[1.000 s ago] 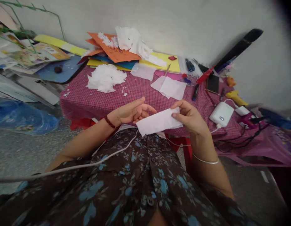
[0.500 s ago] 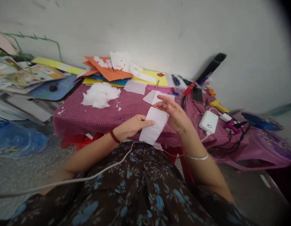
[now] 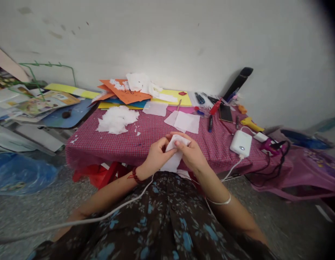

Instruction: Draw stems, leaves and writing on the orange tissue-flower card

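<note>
A piece of white paper (image 3: 171, 161) is held between both hands over the front edge of the table. My left hand (image 3: 157, 155) pinches its left side, thumb on top. My right hand (image 3: 193, 153) grips the upper right, its thumb pressed on the paper and its fingers behind, mostly hidden. The paper's upper part looks bent or folded over toward me; its lower part hangs down near my shirt. Just beyond the hands lie overlapping white paper sheets (image 3: 187, 122), with a pencil (image 3: 179, 104) beside them.
A heap of torn white paper (image 3: 117, 119) lies left on the checked tablecloth (image 3: 107, 142). Orange sheets (image 3: 129, 92) are stacked behind it. A dark marker (image 3: 210, 123), a white power bank (image 3: 241, 143) and a yellow glue gun (image 3: 251, 124) stand right. A white cable (image 3: 124, 196) crosses my lap.
My right hand has come down from the paper's top edge and now grips it. The paper's top has been bent over, and both hands are closer together.
</note>
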`<state>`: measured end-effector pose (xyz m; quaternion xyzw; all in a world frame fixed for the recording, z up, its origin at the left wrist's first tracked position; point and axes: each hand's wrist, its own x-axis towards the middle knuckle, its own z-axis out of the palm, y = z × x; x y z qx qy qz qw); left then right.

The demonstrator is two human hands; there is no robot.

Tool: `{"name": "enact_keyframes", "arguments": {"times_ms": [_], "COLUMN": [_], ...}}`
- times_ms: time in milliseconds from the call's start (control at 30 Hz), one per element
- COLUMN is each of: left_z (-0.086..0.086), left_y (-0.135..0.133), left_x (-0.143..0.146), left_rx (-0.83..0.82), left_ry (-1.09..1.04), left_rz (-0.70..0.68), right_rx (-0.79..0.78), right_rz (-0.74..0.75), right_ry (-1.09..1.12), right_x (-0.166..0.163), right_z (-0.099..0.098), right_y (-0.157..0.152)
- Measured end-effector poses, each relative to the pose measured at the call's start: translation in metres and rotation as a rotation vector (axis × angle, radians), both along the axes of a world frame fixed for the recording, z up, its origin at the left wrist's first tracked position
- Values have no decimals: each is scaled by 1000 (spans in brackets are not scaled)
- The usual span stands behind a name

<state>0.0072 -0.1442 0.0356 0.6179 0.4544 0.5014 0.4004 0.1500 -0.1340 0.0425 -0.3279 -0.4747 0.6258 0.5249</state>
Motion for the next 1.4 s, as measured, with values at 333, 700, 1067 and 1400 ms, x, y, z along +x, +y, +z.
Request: {"name": "enact_keyframes", "arguments": {"times_ms": [333, 700, 1067, 1400], "left_z": [-2, 7, 8, 4], "left_y": [-3, 3, 2, 3], "left_x": [-1, -7, -10, -9], "left_rx": [-73, -641, -204, 63], "left_ry": [-107, -623, -362, -97], "left_rz": [-131, -280, -64, 76], "right_rx": [-29, -105, 181, 199], "right_rz": [-2, 254, -22, -151], "right_ry": [-19, 43, -279, -409], "right_x": [4, 12, 10, 6], "right_z": [0, 14, 0, -7], "right_y": [0, -1, 2, 2]}}
